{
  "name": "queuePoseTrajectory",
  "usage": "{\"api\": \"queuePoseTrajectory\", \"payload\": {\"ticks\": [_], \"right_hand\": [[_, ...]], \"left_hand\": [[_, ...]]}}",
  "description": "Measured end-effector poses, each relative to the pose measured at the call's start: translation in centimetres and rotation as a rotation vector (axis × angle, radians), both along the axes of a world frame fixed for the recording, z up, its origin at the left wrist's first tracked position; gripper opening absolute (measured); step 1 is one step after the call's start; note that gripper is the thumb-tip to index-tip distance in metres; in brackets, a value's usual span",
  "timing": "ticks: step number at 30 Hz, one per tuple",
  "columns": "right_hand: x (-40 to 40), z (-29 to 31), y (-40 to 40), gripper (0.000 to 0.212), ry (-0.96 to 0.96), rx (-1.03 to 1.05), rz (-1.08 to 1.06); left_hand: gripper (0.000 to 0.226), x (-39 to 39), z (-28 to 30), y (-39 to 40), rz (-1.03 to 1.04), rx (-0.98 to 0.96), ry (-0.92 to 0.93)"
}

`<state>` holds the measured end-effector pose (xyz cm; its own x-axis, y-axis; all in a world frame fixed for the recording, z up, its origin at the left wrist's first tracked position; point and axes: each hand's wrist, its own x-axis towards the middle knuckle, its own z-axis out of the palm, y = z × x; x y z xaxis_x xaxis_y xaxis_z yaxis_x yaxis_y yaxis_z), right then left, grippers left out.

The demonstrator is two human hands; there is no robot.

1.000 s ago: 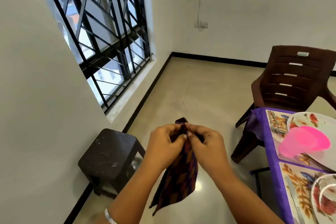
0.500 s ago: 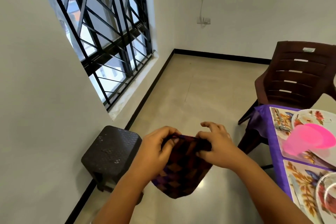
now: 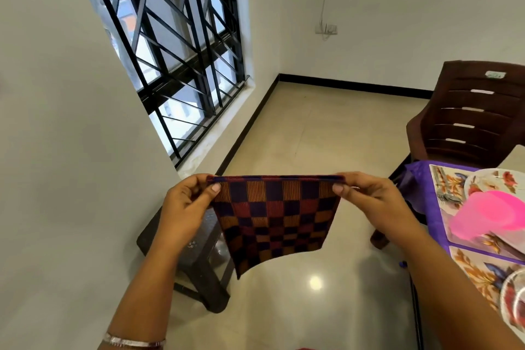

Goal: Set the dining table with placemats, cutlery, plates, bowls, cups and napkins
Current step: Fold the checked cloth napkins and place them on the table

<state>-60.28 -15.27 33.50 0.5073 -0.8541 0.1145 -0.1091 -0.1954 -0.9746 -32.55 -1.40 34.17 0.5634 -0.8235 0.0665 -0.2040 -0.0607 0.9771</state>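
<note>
Left hand [image 3: 186,207] pinches the top left corner of a checked napkin [image 3: 274,219], thumb on the near face and fingers curled behind the cloth. A silver bangle [image 3: 133,342] circles that wrist at the bottom edge of the view. Behind the left forearm a dark plastic stool [image 3: 199,258] stands on the pale tiled floor [image 3: 312,150], close to the white wall, and above it a window with a black metal grille [image 3: 176,45] lets in daylight.

Between the two hands the napkin is stretched out flat in the air, its top edge straight and level, its lower part hanging free over the floor. Its squares are dark purple, orange and red, and its lower left corner dips lowest, in front of the stool.

Right hand [image 3: 372,202] pinches the top right corner in the same way, thumb toward the camera. Beyond it a brown plastic chair [image 3: 468,116] stands at the far end of a table covered with a purple cloth [image 3: 420,187]. On that table lie floral placemats [image 3: 480,273], and on the farther one sit cutlery [image 3: 446,193], a flowered plate [image 3: 500,179] and a pink cup [image 3: 488,216]. Part of another plate [image 3: 514,295] shows at the right edge on the nearer mat.
</note>
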Motion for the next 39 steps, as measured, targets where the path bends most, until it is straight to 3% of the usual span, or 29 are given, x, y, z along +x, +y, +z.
{"api": "queuePoseTrajectory", "payload": {"ticks": [4,12,23,29,31,35,37,39], "right_hand": [[0.7,1.9,0.1,0.022,-0.189,0.013,0.018],[1.8,3.6,0.1,0.031,-0.291,0.040,-0.016],[1.4,4.0,-0.6,0.010,-0.308,0.006,-0.172],[1.4,5.5,-2.3,0.012,-0.390,0.041,-0.278],[1.8,5.5,-3.1,0.012,-0.327,-0.006,-0.347],[3.0,5.1,-4.2,0.019,0.095,-0.292,-0.535],[3.7,5.9,-2.9,0.022,0.100,-0.336,-0.490],[4.2,7.3,-0.3,0.037,-0.041,-0.266,-0.302]], "left_hand": [[0.013,0.3,0.5,-0.1,-0.015,0.011,0.035],[0.012,0.5,1.5,-0.8,-0.029,-0.001,0.175],[0.014,-0.7,3.2,-1.0,-0.154,-0.075,0.160],[0.037,-1.6,6.2,-0.8,-0.433,-0.101,0.089],[0.036,-2.3,7.3,-0.9,-0.517,-0.092,0.061],[0.035,-3.8,9.2,-1.9,-0.533,-0.095,0.068],[0.037,-4.5,9.9,-2.4,-0.549,-0.070,0.074],[0.044,-5.3,10.2,-2.9,-0.541,-0.040,0.089]]}}
